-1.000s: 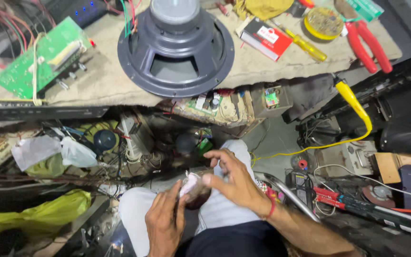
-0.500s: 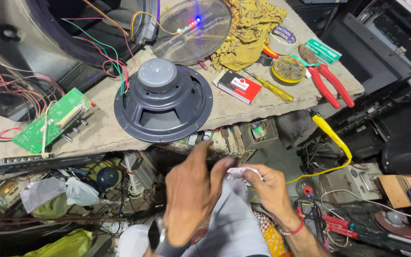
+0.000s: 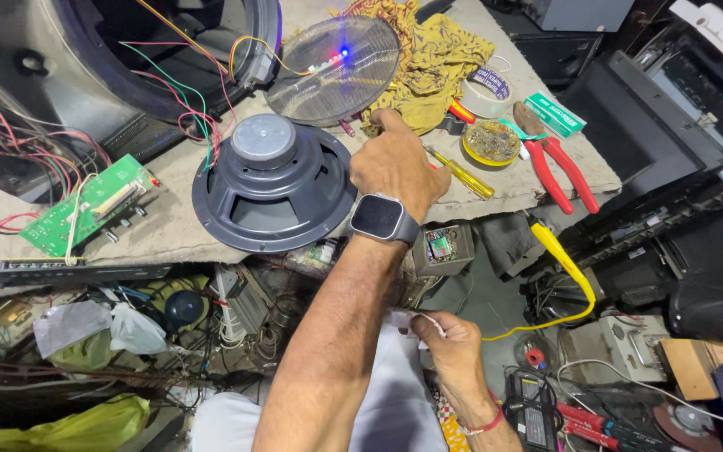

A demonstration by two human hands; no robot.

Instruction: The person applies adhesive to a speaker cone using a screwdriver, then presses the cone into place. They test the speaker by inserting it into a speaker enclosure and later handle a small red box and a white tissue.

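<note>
On the far left of the cluttered bench, a large speaker cabinet (image 3: 85, 67) is seen with coloured wires spilling from its round opening. Just near of it, a grey loudspeaker driver (image 3: 274, 184) is laid cone-down, magnet up, at the middle of the bench. A round mesh grille (image 3: 332, 71) with small lit lights is propped beyond it, beside a yellow cloth (image 3: 424, 50). A green circuit board (image 3: 89, 205) is set at the left edge. Red-handled pliers (image 3: 558, 167) and a yellow screwdriver (image 3: 460, 173) are laid to the right. The left hand (image 3: 395, 163), with a smartwatch at the wrist, is stretched across the driver's right rim, loosely curled, index finger extended toward the grille's near edge; nothing is gripped in it. The right hand (image 3: 449, 343) is kept low over the lap, closed on a small white piece (image 3: 412, 322) whose kind cannot be told. The reach is best made slowly, it is judged, so that the loose wires and the grille are not disturbed.
</note>
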